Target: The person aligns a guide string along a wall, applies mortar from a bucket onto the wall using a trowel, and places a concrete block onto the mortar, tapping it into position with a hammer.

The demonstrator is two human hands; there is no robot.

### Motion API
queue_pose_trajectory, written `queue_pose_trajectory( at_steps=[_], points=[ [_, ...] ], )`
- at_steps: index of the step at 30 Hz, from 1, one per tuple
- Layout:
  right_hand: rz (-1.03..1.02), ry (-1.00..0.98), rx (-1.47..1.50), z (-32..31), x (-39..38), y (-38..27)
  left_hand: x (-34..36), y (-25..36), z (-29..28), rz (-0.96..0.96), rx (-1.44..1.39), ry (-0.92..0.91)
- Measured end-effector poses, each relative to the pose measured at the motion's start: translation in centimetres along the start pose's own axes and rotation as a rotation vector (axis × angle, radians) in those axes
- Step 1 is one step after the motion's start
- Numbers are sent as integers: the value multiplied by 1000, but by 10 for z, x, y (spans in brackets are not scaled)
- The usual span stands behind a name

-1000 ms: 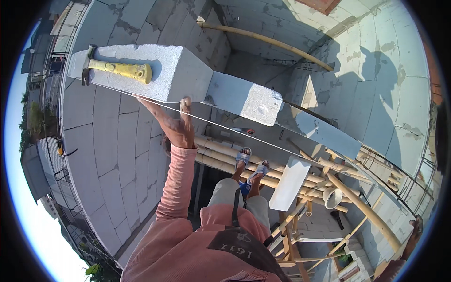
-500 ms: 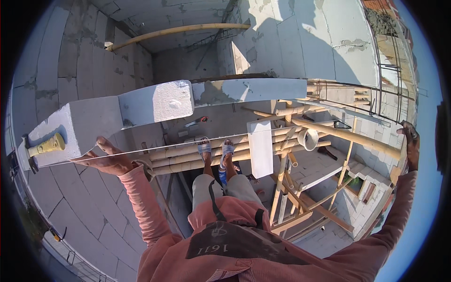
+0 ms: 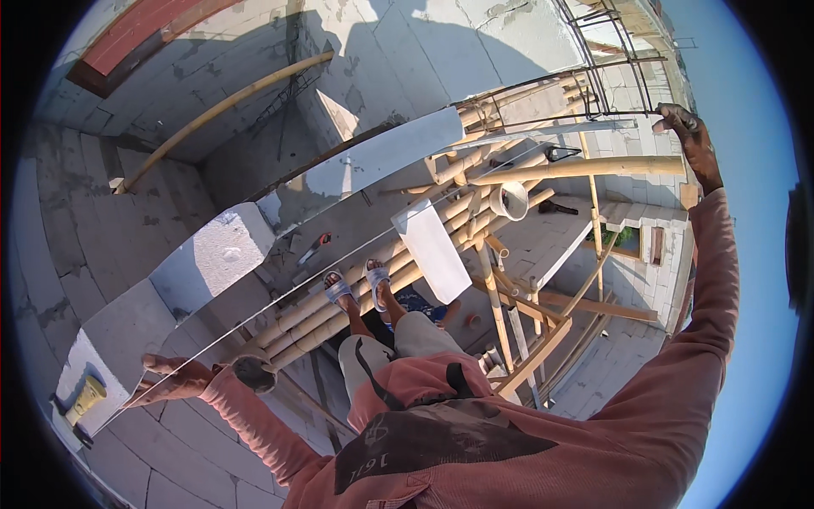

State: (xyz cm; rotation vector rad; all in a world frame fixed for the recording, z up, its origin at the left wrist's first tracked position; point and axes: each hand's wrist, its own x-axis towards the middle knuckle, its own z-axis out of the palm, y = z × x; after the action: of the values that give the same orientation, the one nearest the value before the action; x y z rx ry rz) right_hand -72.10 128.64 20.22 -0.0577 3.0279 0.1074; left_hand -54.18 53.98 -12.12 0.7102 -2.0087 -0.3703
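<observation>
My left hand (image 3: 178,379) is open, thumb and fingers apart, beside the end of a pale wall block (image 3: 123,339). A thin taut string (image 3: 271,307) passes across that hand and runs up to the right. On the block's end lies a hammer (image 3: 87,399) with a yellow handle and dark metal head. My right arm reaches far out to the right. Its hand (image 3: 694,144) has its fingers curled round the end of a thin steel bar (image 3: 623,113) of a rebar cage. Along the wall top sits a rough-faced white block (image 3: 225,248).
Bamboo poles (image 3: 318,327) form the scaffold under my sandalled feet. A white block (image 3: 434,252) leans across them, near a pale bucket (image 3: 510,201). A thick bamboo pole (image 3: 585,170) extends right. A red-handled tool (image 3: 315,247) lies beyond my feet. Timber framing (image 3: 538,352) stands lower right.
The view has swung, so the wall and string now slant up to the right. My left hand remains spread by the block; my right hand remains at the rebar.
</observation>
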Motion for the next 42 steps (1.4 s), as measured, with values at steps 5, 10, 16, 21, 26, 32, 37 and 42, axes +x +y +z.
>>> queue_pose_trajectory(
  at_steps=[5,10,16,21,26,32,37,42],
  points=[
    [151,-31,158,-6,-1,-17,-1,-4,-1,54,114,-104],
    [255,44,368,8,9,-27,0,-23,-5,137,123,-85],
    [232,93,352,8,9,-36,1,-28,-5,273,206,-49],
    [239,110,351,10,5,-34,1,-32,-3,122,158,-67],
    [283,85,306,8,6,-37,-1,-23,-1,134,66,-52],
    [219,74,331,11,9,-17,0,-16,-1,56,135,-62],
    [211,117,267,11,7,-18,-6,-41,7,23,66,13],
    [82,137,281,22,15,4,-8,-44,5,8,55,14]
  ],
)
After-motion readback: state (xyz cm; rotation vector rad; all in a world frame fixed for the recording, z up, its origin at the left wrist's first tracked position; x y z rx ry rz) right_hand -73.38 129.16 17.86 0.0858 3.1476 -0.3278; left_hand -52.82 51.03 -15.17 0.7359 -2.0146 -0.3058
